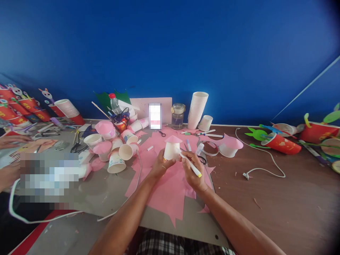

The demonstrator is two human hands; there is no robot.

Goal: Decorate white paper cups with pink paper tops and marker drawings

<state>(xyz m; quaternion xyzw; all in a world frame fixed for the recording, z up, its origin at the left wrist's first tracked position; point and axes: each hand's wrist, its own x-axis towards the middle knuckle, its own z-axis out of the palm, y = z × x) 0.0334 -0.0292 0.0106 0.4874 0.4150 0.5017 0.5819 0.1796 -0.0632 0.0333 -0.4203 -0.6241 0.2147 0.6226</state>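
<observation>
Head cam: left hand has its fingers wrapped round an upside-down white paper cup with a pink paper cone on top, held up over the pink paper sheets around the middle of the worktop. Right hand is pinched on a white marker with a yellow end, tip touching the cup's side. Stack of white cups stands at the far edge, white cable lies off to the right, and a bunch of pink-topped cups sit to the left.
</observation>
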